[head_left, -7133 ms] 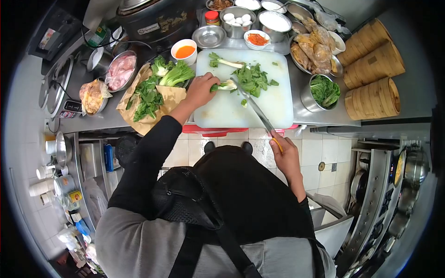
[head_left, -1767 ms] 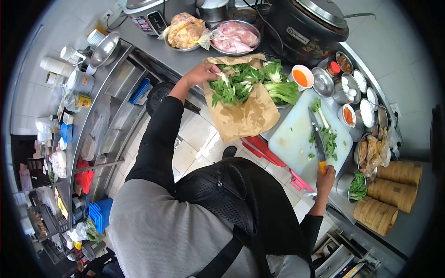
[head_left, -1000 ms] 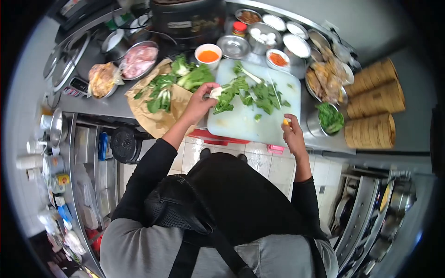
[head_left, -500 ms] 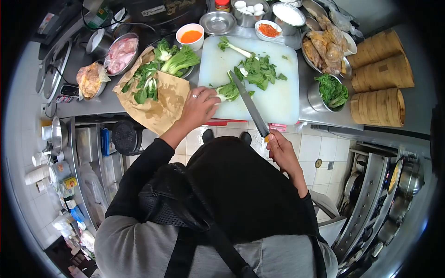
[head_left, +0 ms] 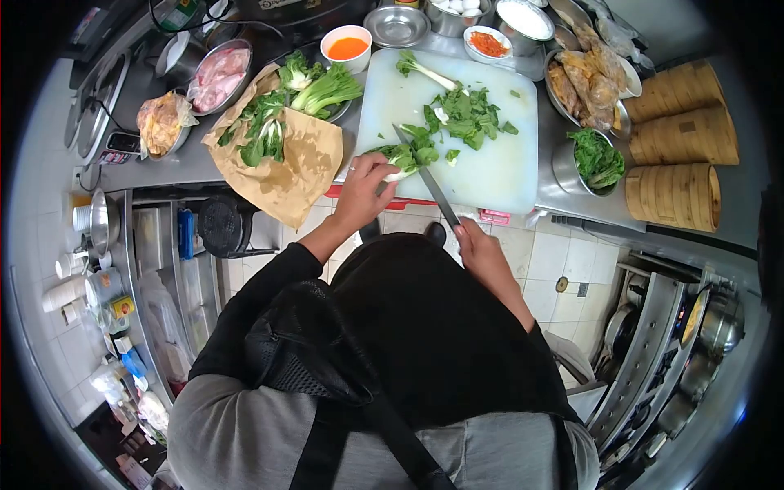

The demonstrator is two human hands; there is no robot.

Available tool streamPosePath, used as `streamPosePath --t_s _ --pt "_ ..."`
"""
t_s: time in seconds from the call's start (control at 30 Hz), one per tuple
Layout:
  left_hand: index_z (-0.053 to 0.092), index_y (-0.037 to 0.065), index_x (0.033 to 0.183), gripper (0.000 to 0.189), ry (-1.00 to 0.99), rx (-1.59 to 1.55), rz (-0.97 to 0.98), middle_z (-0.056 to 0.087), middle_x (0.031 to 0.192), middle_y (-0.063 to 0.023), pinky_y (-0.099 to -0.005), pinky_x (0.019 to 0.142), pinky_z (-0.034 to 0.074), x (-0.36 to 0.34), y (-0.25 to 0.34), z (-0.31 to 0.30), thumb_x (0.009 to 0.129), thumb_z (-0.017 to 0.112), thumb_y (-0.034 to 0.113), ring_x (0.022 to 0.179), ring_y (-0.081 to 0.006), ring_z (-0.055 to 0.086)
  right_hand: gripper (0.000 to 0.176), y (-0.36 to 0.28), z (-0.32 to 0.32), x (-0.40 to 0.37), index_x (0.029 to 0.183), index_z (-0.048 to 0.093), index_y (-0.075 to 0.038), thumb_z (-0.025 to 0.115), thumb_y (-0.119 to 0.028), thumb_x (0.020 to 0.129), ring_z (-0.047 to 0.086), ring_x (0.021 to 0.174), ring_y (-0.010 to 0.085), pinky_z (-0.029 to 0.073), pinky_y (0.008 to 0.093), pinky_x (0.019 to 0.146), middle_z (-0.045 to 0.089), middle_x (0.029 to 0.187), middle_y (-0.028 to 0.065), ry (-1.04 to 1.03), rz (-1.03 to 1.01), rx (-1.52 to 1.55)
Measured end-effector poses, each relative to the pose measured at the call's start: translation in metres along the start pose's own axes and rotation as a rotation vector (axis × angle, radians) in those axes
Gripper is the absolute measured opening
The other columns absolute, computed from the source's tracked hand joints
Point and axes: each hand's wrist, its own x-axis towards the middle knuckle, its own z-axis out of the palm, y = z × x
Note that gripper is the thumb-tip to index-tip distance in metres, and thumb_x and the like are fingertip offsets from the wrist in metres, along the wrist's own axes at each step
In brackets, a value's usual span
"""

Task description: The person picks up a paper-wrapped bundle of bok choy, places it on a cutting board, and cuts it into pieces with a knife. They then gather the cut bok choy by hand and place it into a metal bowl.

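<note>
My left hand [head_left: 365,192] is closed on a leafy green vegetable with a white stem, which looks like bok choy [head_left: 400,166], at the near left of the white cutting board [head_left: 490,175]. In my right hand [head_left: 480,251] is the handle of a long kitchen knife [head_left: 441,198]. Its blade slants up and left across the board and lies against the held bok choy's leaves. Chopped leaves [head_left: 469,114] are heaped farther back on the board. Behind them rests another stalk [head_left: 429,72] with a white stem.
Left of the board, brown paper [head_left: 306,167] holds more greens [head_left: 327,90]. Bowls of orange liquid [head_left: 347,49] and shredded orange food [head_left: 488,44] stand behind. To the right are a metal pot of greens [head_left: 596,161], a bowl of cooked meat [head_left: 584,82] and bamboo steamers [head_left: 674,198].
The knife has shifted left, its blade now against the leaves of the held bok choy. My right hand has moved left with it. The whole view has tilted slightly.
</note>
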Motion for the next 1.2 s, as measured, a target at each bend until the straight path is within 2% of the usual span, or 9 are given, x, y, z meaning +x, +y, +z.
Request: streamPosePath --t_s 0.2,0.33,0.5,0.6,0.8,0.97,1.07,1.13,1.2 --pt "0.070 0.010 0.116 0.032 -0.103 -0.078 -0.009 0.058 0.116 -0.0111 -0.0417 0.088 0.052 0.017 -0.002 -0.035 0.084 0.072 0.006 0.106 -0.0333 0.060 0.041 0.004 -0.014 0.064 0.131 0.063 -0.006 0.049 -0.038 0.109 0.060 0.062 0.0142 0.051 0.0314 0.056 0.064 0.072 0.0054 -0.029 0.261 0.252" --pt "0.071 0.012 0.117 0.032 -0.439 -0.024 -0.080 0.059 0.116 -0.0091 -0.0420 0.085 0.055 0.051 -0.017 -0.053 0.085 0.070 0.010 0.107 -0.0349 0.062 0.040 0.015 -0.037 0.069 0.128 0.065 -0.005 0.052 -0.037 0.108 0.060 0.067 0.0141 0.049 0.0289 0.063 0.065 0.075 0.0067 0.113 -0.013 0.071" --pt "0.069 0.009 0.112 0.028 -0.159 0.133 0.070 0.059 0.115 -0.0101 -0.0401 0.090 0.051 0.062 -0.022 -0.041 0.086 0.076 0.018 0.104 -0.0316 0.062 0.039 -0.002 -0.036 0.029 0.137 0.063 -0.002 0.061 -0.023 0.105 0.050 0.070 0.0074 0.047 0.0267 0.067 0.059 0.077 0.0018 0.092 0.057 0.254" --pt "0.069 0.010 0.113 0.028 -0.185 -0.082 -0.130 0.058 0.116 -0.0101 -0.0402 0.091 0.050 0.059 -0.016 -0.028 0.087 0.076 0.020 0.107 -0.0322 0.062 0.036 -0.006 -0.027 -0.005 0.134 0.065 -0.003 0.062 -0.024 0.105 0.059 0.074 0.0103 0.051 0.0274 0.072 0.070 0.087 0.0080 0.057 0.126 0.244" --pt "0.068 0.012 0.117 0.029 -0.155 -0.086 -0.120 0.058 0.114 -0.0099 -0.0392 0.090 0.051 0.053 -0.022 -0.022 0.089 0.075 0.019 0.104 -0.0305 0.062 0.035 -0.014 -0.014 -0.038 0.133 0.066 -0.005 0.063 -0.024 0.104 0.075 0.090 0.0286 0.056 0.0344 0.082 0.074 0.110 0.0225 0.011 0.085 0.186" --pt "0.068 0.011 0.115 0.028 -0.111 -0.133 -0.139 0.059 0.113 -0.0097 -0.0390 0.090 0.051 0.054 -0.017 -0.018 0.090 0.076 0.019 0.105 -0.0312 0.062 0.034 -0.016 0.001 -0.030 0.132 0.066 -0.005 0.061 -0.023 0.104 0.074 0.087 0.0347 0.056 0.0373 0.079 0.073 0.103 0.0249 0.025 0.070 0.161" --pt "0.067 0.013 0.113 0.026 -0.079 -0.121 -0.102 0.059 0.111 -0.0081 -0.0400 0.088 0.051 0.059 -0.020 -0.021 0.088 0.074 0.016 0.103 -0.0308 0.063 0.035 -0.014 0.010 0.006 0.132 0.064 -0.004 0.059 -0.026 0.105 0.072 0.086 0.0376 0.055 0.0409 0.078 0.071 0.098 0.0267 0.016 0.079 0.124" --pt "0.069 0.013 0.107 0.022 -0.054 0.049 0.249 0.061 0.107 -0.0075 -0.0385 0.086 0.051 0.068 -0.028 -0.027 0.086 0.073 0.010 0.102 -0.0304 0.063 0.036 -0.010 0.010 0.028 0.131 0.063 -0.004 0.056 -0.028 0.106 0.070 0.085 0.0402 0.054 0.0433 0.079 0.070 0.094 0.0269 -0.028 0.128 0.225" --pt "0.070 0.012 0.104 0.020 -0.062 0.153 0.259 0.062 0.105 -0.0072 -0.0386 0.086 0.050 0.071 -0.025 -0.038 0.085 0.072 0.007 0.102 -0.0300 0.063 0.034 -0.025 -0.012 0.031 0.127 0.065 -0.004 0.056 -0.029 0.106 0.070 0.085 0.0392 0.054 0.0414 0.080 0.070 0.092 0.0250 0.051 0.072 0.159"
